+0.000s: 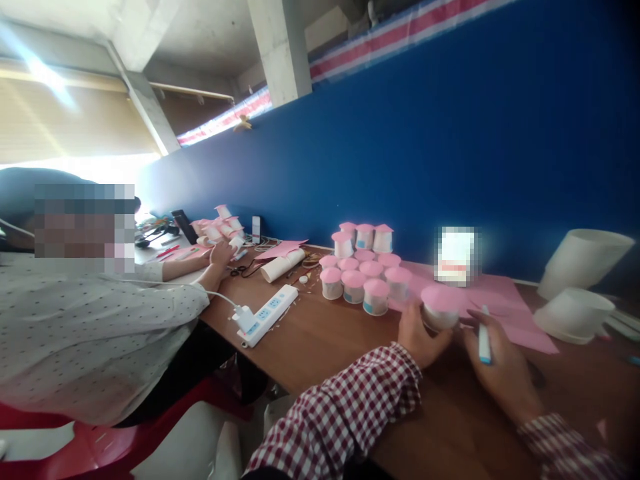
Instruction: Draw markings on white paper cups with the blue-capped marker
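My left hand is wrapped round a small white paper cup topped with a pink paper cone, just above or on the table. In my right hand, close to the cup's right side, is a white marker with a blue end. Whether its tip touches the cup is hidden. To the left stand several similar cups with pink cone tops, some stacked on others at the back. Pink paper sheets lie behind my hands.
At the right are large white paper cups. A white power strip lies left of centre, with a white paper roll and scissors beyond. A co-worker sits at left, handling similar cups. A blue partition backs the table.
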`<state>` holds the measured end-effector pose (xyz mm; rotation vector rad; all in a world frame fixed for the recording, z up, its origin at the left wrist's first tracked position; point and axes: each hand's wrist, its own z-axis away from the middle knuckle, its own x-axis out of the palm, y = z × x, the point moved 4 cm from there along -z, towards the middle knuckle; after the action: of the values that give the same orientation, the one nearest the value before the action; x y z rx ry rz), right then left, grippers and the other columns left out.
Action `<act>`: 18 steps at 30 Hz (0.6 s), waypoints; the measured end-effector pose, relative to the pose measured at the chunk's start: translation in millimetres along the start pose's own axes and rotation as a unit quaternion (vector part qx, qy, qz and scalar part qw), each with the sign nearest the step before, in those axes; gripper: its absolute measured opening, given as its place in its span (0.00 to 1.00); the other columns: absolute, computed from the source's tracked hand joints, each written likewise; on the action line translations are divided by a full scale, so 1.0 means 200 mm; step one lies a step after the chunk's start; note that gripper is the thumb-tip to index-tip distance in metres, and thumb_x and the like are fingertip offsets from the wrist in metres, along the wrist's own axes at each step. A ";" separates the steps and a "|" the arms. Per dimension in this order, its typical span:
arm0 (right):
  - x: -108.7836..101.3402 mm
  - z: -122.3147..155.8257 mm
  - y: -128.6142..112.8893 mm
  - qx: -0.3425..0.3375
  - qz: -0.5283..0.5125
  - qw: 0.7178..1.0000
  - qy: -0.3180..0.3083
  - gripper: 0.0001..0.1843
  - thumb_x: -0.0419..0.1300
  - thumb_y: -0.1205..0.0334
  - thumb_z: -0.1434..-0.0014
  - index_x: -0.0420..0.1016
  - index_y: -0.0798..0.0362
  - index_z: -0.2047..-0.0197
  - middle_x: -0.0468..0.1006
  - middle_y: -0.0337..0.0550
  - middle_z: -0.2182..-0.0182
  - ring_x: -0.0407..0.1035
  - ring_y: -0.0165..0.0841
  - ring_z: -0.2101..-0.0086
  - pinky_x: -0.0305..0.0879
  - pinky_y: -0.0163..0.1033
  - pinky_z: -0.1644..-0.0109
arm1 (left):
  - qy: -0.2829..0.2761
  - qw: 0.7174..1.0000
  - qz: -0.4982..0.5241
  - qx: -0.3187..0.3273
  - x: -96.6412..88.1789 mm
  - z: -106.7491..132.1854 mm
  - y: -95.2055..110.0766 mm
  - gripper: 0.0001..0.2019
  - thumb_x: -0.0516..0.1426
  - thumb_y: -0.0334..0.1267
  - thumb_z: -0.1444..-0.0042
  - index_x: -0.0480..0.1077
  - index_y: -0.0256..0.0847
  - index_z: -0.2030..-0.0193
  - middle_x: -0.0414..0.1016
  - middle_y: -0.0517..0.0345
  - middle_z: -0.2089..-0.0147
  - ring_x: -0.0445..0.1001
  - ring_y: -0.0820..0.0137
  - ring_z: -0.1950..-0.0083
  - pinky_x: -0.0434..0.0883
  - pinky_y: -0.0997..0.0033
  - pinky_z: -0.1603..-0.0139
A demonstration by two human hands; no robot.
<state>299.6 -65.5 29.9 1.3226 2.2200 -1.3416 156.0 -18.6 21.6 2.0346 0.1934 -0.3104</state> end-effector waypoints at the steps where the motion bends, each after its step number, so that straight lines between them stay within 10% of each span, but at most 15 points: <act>1: 0.00 0.00 0.00 0.002 0.001 1.000 -0.001 0.23 0.50 0.51 0.44 0.63 0.53 0.48 0.76 0.50 0.58 0.72 0.44 0.58 0.69 0.44 0.56 | 0.001 1.000 -0.001 0.000 0.00 0.00 0.00 0.29 0.63 0.42 0.58 0.60 0.43 0.49 0.68 0.49 0.53 0.68 0.60 0.53 0.69 0.56 0.52; 18: -0.02 0.00 -0.04 0.007 -0.041 0.999 0.022 0.20 0.51 0.57 0.43 0.63 0.56 0.49 0.75 0.52 0.58 0.72 0.40 0.58 0.68 0.44 0.54 | -0.083 0.995 0.053 0.005 0.04 -0.03 -0.02 0.29 0.63 0.45 0.56 0.61 0.38 0.48 0.70 0.47 0.52 0.71 0.63 0.54 0.70 0.61 0.53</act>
<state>296.6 -69.8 36.8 1.2922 2.3208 -1.3720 162.9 -11.4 17.5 2.0086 -0.0199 -0.4118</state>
